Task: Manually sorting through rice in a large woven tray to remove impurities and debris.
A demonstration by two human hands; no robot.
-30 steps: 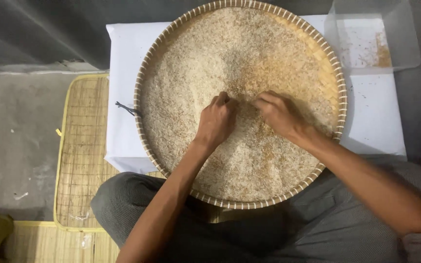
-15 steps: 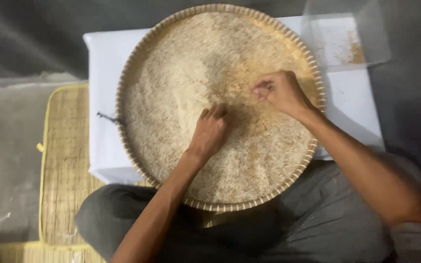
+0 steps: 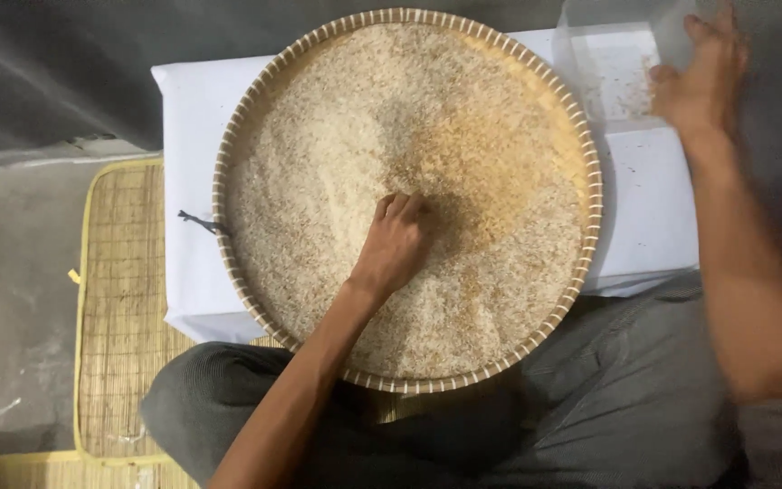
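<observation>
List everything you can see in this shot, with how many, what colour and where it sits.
Woven tray: one, tan, round, on the white surface at centre.
Rice: one spread layer, pale white turning brownish toward the middle right, filling the tray.
White surface: one, white, under the tray.
Clear container: one, transparent, top right on the white surface, a few brownish bits inside.
Woven mat: one, straw-coloured with yellow edging, on the floor at left.
Floor: grey, left side.
Grey trousers: one pair, along the bottom.
Left hand: one, fingertips down in the rice near the tray's centre.
Right hand: one, at the clear container, blurred.
</observation>
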